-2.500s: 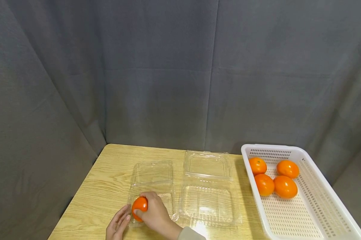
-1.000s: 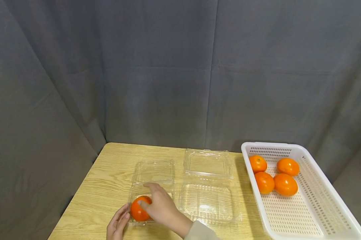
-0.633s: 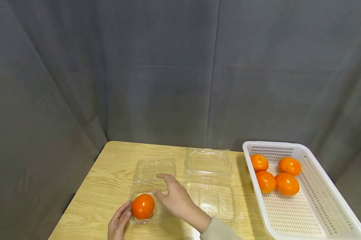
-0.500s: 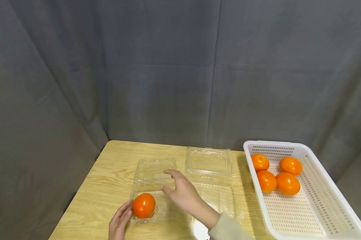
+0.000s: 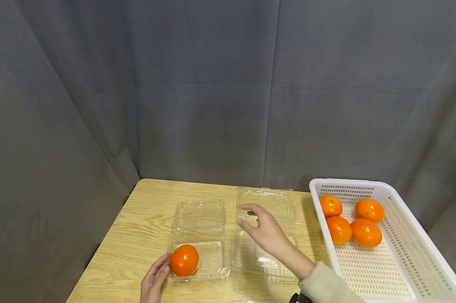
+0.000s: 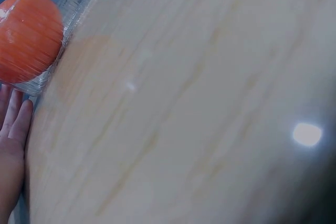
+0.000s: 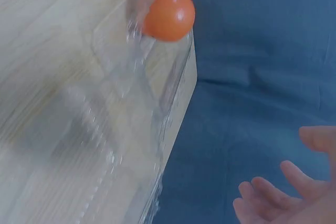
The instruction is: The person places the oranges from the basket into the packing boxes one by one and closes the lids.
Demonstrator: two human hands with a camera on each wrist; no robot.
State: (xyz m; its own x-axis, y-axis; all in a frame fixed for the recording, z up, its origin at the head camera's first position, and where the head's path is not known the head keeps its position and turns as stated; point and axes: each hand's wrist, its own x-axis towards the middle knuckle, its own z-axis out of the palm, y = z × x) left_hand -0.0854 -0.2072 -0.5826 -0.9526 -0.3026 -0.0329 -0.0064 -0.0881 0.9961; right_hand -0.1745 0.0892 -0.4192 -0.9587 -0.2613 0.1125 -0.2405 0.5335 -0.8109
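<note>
In the head view an orange point(image 5: 184, 260) sits in the left front part of an unlidded clear plastic clamshell box point(image 5: 214, 256). My left hand point(image 5: 154, 279) rests along the box's left side with fingers extended. The left wrist view shows those fingertips point(image 6: 16, 98) right at the clear wall below the orange. My right hand point(image 5: 266, 232) is in the air over a second clear clamshell box point(image 5: 241, 252), holding nothing. Its thumb and fingers are spread and loosely bent, as the right wrist view also shows of the hand point(image 7: 294, 198).
On the right, a white perforated plastic basket point(image 5: 387, 273) holds several oranges point(image 5: 366, 233) toward its back left. Both boxes lie with lids folded back on the wooden table point(image 5: 118, 248). A grey curtain point(image 5: 205, 105) hangs behind and at the left.
My right hand has let go of the orange, leaving it in the left box, and has moved right over the second box. The left hand has stayed by the left box.
</note>
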